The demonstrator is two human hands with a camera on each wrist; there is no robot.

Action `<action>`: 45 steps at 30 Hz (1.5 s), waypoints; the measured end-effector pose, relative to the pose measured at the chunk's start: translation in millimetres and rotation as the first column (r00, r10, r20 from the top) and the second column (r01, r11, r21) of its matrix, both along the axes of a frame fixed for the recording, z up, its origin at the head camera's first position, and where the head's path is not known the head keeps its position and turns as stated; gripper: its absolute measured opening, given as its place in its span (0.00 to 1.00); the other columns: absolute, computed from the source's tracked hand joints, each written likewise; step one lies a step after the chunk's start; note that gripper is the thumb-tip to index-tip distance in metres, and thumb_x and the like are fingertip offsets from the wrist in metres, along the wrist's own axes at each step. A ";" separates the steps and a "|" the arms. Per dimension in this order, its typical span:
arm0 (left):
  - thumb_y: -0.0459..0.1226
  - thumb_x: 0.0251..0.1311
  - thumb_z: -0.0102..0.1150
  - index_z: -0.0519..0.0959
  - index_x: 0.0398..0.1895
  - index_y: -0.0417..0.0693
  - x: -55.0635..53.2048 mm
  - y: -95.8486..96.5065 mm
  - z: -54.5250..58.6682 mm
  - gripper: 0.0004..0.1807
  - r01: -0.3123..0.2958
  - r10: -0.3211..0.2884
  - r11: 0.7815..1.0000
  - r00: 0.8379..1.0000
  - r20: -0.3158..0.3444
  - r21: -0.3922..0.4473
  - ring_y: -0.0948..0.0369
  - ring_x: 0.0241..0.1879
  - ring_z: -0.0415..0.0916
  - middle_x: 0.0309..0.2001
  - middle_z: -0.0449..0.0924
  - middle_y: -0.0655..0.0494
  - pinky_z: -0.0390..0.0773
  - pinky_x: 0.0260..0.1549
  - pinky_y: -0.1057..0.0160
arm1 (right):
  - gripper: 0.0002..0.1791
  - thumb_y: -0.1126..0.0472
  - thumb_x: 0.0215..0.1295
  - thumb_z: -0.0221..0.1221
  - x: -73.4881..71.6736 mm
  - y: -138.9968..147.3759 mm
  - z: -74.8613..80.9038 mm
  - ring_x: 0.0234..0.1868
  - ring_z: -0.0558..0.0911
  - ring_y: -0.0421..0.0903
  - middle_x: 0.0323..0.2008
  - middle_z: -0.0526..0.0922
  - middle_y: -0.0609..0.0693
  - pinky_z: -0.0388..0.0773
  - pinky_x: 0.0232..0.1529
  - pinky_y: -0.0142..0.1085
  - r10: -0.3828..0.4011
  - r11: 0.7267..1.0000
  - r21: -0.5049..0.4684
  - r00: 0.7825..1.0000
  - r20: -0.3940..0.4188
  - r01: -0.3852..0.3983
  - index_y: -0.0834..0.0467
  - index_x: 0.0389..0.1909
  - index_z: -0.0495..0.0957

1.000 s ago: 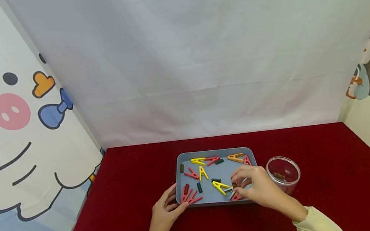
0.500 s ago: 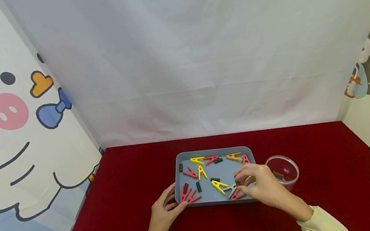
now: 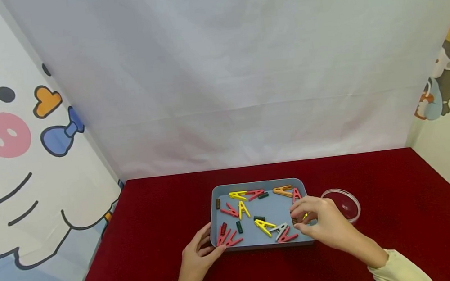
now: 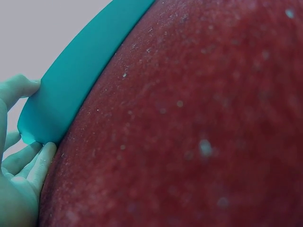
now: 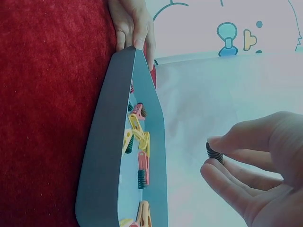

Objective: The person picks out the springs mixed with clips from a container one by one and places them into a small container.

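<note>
A coil spring (image 5: 214, 153), brown in the head view, is pinched between the thumb and fingers of my right hand (image 3: 328, 223), above the tray's right side. My left hand (image 3: 197, 256) grips the near left corner of the blue-grey tray (image 3: 272, 206), thumb on the rim and fingers against the outer side. In the tray lie loose clothespin pieces: yellow (image 3: 243, 209), red (image 3: 287, 236), a grey one (image 3: 279, 230) and an orange one (image 3: 283, 191). Among them are several springs, such as a dark green spring (image 3: 239, 227) and a brown spring (image 3: 218, 203).
A clear round jar (image 3: 359, 211) stands right of the tray, partly hidden behind my right hand. Red cloth (image 3: 166, 209) covers the table. White sheeting (image 3: 244, 89) hangs behind it, with printed cartoon panels at both sides.
My right hand has moved a little to the right with the spring, uncovering the grey clothespin. It now covers more of the jar. The left hand stays at the tray corner.
</note>
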State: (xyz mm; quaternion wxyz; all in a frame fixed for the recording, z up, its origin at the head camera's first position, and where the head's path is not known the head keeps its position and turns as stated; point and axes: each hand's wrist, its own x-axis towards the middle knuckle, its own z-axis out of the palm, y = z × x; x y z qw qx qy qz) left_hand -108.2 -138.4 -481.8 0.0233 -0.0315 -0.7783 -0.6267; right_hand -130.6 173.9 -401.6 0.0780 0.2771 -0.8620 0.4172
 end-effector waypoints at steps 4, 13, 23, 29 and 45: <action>0.39 0.43 0.67 0.66 0.59 0.50 -0.5 -2.3 -1.5 0.35 -0.005 0.005 1.000 1.000 -0.005 0.010 0.54 0.50 0.69 0.54 0.69 0.47 0.75 0.38 0.61 | 0.12 0.72 0.42 0.65 -0.6 3.4 0.6 0.28 0.78 0.38 0.35 0.78 0.47 0.76 0.27 0.29 0.005 1.000 -0.004 1.000 -0.004 -0.005 0.54 0.27 0.79; 0.44 0.40 0.69 0.67 0.57 0.59 -8.6 -7.8 -24.0 0.35 -0.040 0.040 0.999 0.999 -0.010 -0.005 0.61 0.48 0.70 0.52 0.71 0.57 0.75 0.36 0.67 | 0.12 0.73 0.43 0.65 3.8 5.3 8.1 0.29 0.78 0.40 0.36 0.78 0.47 0.76 0.27 0.30 0.000 1.000 -0.015 1.000 0.011 0.000 0.55 0.28 0.79; 0.42 0.41 0.69 0.67 0.58 0.54 -3.8 -5.8 -8.8 0.36 -0.022 0.021 1.000 0.999 0.025 0.022 0.57 0.49 0.70 0.53 0.70 0.52 0.74 0.37 0.65 | 0.12 0.72 0.42 0.66 7.7 11.8 13.5 0.27 0.76 0.38 0.35 0.78 0.48 0.77 0.26 0.32 -0.032 0.999 0.003 0.999 -0.009 0.032 0.54 0.27 0.79; 0.39 0.42 0.68 0.66 0.59 0.50 0.8 -2.0 4.3 0.36 -0.016 0.015 1.000 0.999 0.041 0.021 0.53 0.51 0.69 0.54 0.69 0.48 0.74 0.39 0.62 | 0.13 0.71 0.42 0.66 3.6 23.3 7.0 0.28 0.77 0.38 0.35 0.78 0.46 0.76 0.26 0.31 -0.024 0.999 -0.030 1.000 -0.020 0.023 0.51 0.27 0.79; 0.42 0.40 0.69 0.67 0.58 0.57 -7.6 -4.4 -16.6 0.36 -0.023 0.021 0.999 0.998 0.053 0.025 0.58 0.50 0.70 0.53 0.70 0.54 0.74 0.38 0.66 | 0.13 0.75 0.39 0.66 18.3 25.4 36.1 0.29 0.77 0.46 0.33 0.78 0.49 0.77 0.26 0.34 -0.083 0.996 -0.034 0.996 -0.033 0.082 0.58 0.26 0.79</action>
